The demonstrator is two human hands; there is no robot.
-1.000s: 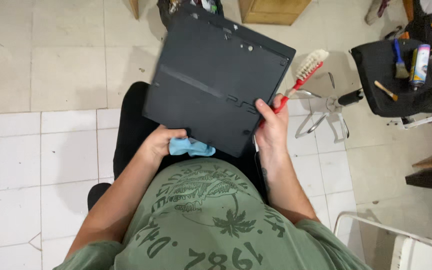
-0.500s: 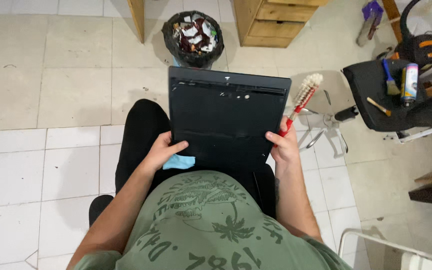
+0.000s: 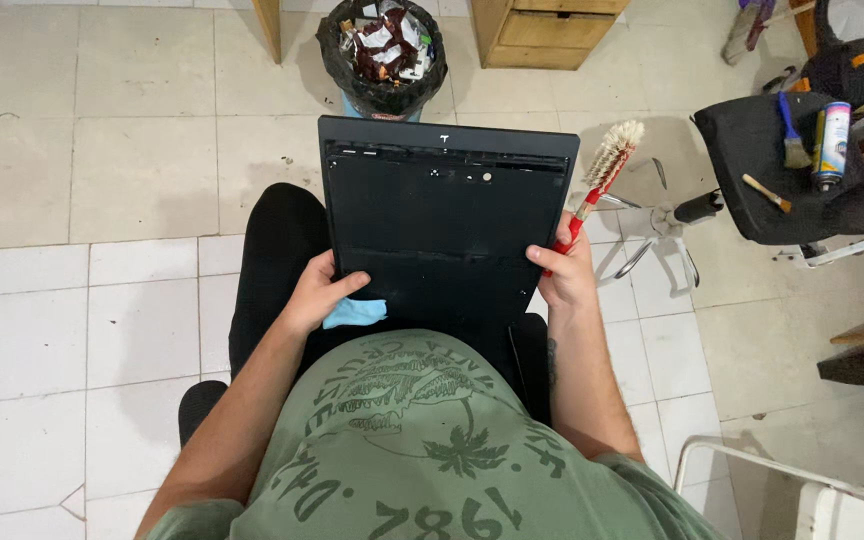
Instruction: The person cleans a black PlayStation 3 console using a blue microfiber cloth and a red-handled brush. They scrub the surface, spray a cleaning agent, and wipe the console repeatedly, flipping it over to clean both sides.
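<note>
Lap-propped, the flat black plastic panel sat steadied: my left hand pinched a blue cloth at seven o'clock, right hand gripping panel and red-handled brush at three.

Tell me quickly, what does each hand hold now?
Left hand: closed on black panel and blue cloth.
Right hand: closed on panel edge and red-handled brush.

We can't see the black panel's lower edge behind the shirt; white chair is cropped at the corner.
</note>
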